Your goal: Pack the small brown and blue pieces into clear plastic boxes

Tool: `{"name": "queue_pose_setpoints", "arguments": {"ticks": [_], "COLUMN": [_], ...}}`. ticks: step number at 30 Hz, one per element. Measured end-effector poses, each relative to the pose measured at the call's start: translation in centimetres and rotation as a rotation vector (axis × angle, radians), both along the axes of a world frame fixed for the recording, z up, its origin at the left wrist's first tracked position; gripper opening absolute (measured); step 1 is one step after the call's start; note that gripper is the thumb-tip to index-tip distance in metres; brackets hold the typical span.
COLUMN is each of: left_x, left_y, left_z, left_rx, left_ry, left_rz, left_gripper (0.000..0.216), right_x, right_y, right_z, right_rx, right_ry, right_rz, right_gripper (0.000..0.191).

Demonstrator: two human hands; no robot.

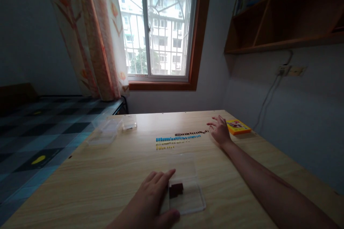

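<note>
My left hand spans the left side of a clear plastic box, its thumb at the near corner and index finger at the far one. A patch of dark brown small pieces lies inside the box, against its left wall. Farther off, my right hand hovers or rests at the right end of a row of dark brown pieces; its fingers are apart, with nothing visible in them. Nearer than that row run blue pieces and yellow pieces, lined up on the wooden table.
A yellow-orange box lies just right of my right hand. Clear plastic containers stand at the far left of the table, by a smaller clear box. A checked bed adjoins on the left; a wall shelf hangs at right.
</note>
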State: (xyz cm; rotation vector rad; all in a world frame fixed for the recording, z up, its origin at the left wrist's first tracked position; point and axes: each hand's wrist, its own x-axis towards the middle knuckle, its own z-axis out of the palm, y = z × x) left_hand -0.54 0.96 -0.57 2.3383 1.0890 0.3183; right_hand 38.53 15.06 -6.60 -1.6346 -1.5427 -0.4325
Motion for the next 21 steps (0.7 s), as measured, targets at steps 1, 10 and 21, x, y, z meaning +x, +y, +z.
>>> {"name": "queue_pose_setpoints", "arguments": {"ticks": [1, 10, 21], "left_x": [0.03, 0.18, 0.12], "left_y": [-0.1, -0.56, -0.51], "left_z": [0.14, 0.93, 0.91], "left_rx": [-0.003, -0.008, -0.037], "left_ry": [0.0, 0.005, -0.021], "left_rz": [0.002, 0.001, 0.015], "left_gripper": [0.078, 0.077, 0.076], "right_x": [-0.13, -0.82, -0.75], "right_y": [0.0, -0.3, -0.28], "right_z": [-0.17, -0.4, -0.3], "right_rx": [-0.027, -0.173, -0.164], "right_ry": [-0.008, -0.047, -0.023], "right_rz": [0.003, 0.021, -0.014], "right_gripper": [0.025, 0.021, 0.021]}}
